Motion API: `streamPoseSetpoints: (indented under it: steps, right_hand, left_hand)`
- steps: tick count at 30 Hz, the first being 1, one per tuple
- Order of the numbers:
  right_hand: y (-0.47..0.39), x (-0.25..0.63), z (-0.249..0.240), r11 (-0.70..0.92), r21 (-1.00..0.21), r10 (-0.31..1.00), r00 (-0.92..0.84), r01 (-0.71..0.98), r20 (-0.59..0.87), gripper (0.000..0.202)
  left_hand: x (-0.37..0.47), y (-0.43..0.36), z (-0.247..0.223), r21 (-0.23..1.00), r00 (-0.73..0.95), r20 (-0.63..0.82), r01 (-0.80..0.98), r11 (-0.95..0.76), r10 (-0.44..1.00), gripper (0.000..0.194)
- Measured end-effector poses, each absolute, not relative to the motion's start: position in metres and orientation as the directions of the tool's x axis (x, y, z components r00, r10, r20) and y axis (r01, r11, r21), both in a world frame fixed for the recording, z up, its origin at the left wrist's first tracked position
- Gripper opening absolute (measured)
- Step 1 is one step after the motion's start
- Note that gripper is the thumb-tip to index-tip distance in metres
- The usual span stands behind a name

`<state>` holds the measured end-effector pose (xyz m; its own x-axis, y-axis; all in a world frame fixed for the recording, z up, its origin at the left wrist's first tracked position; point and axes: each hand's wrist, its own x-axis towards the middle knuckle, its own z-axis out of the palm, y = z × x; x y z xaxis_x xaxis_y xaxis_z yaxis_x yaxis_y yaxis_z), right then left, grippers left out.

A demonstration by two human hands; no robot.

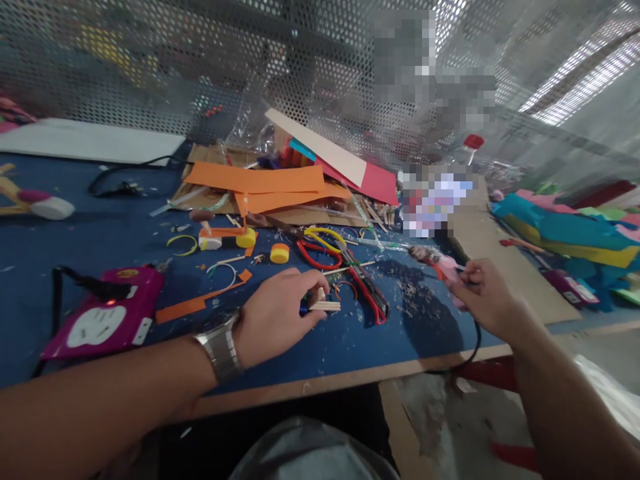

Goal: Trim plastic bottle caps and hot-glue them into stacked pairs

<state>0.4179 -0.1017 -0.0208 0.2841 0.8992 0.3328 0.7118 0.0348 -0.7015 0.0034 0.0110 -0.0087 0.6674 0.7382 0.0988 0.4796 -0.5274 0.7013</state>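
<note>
My left hand (283, 313), with a metal watch on the wrist, is closed around a small bundle of pale wooden sticks (327, 306) low over the blue table. Something dark blue shows under its fingertips, too hidden to name. To the right, my right hand (483, 293) is closed on a pink hot glue gun (447, 268). The gun's grimy brown nozzle points left, and a clear strand stretches from near its tip. Between my hands lie red-handled pliers (367, 290) and yellow-and-red scissors (320, 250).
A magenta box (107, 310) with a lit red lamp and black cable stands at left. Orange paper strips (255, 177) and cardboard lie at the back. Yellow-and-white discs (279, 253) sit mid-table. A clear bottle (467, 152) and colored foam sheets (570, 227) are at right.
</note>
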Motion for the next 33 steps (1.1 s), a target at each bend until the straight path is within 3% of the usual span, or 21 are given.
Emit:
streamPoseSetpoints:
  steps: [4, 6, 8, 10, 15, 20, 24, 30, 33]
  right_hand:
    - [-0.093, 0.398, -0.009, 0.088, -0.898, 0.869, 0.408, 0.431, 0.281, 0.038]
    - [-0.085, 0.386, -0.005, 0.122, -0.949, 0.853, 0.458, 0.291, 0.251, 0.037]
    - [-0.076, 0.375, -0.002, 0.123, -0.979, 0.861, 0.474, 0.163, 0.187, 0.037]
    - [-0.066, 0.364, 0.002, 0.094, -0.995, 0.884, 0.456, 0.045, 0.104, 0.039]
    - [-0.043, 0.332, 0.015, 0.034, -0.981, 0.906, 0.421, -0.190, -0.050, 0.040]
    - [-0.033, 0.285, 0.029, -0.086, -0.789, 0.855, 0.361, -0.608, -0.372, 0.047]
    - [-0.037, 0.263, 0.036, -0.086, -0.736, 0.863, 0.319, -0.671, -0.391, 0.041]
    - [-0.038, 0.261, 0.029, -0.292, -0.737, 0.914, 0.048, -0.610, -0.402, 0.036]
    - [-0.032, 0.262, 0.027, -0.221, -0.772, 0.927, 0.117, -0.595, -0.356, 0.033]
  left_hand:
    - [0.002, 0.010, -0.012, 0.699, 0.676, 0.095, 0.477, -0.532, 0.731, 0.017]
    - [0.001, 0.008, -0.012, 0.713, 0.678, 0.121, 0.448, -0.539, 0.725, 0.029]
    - [-0.001, 0.007, -0.010, 0.738, 0.655, 0.204, 0.385, -0.554, 0.727, 0.041]
    - [-0.004, 0.007, -0.008, 0.754, 0.588, 0.321, 0.316, -0.576, 0.742, 0.036]
    - [-0.006, 0.014, -0.009, 0.682, 0.395, 0.472, 0.403, -0.610, 0.788, 0.034]
    - [-0.003, 0.021, -0.023, 0.646, 0.433, 0.343, 0.536, -0.544, 0.834, 0.051]
    - [-0.003, 0.024, -0.026, 0.675, 0.500, 0.275, 0.508, -0.535, 0.822, 0.052]
    - [-0.004, 0.026, -0.025, 0.664, 0.527, 0.283, 0.495, -0.560, 0.801, 0.052]
    - [-0.004, 0.027, -0.027, 0.697, 0.508, 0.288, 0.470, -0.542, 0.812, 0.051]
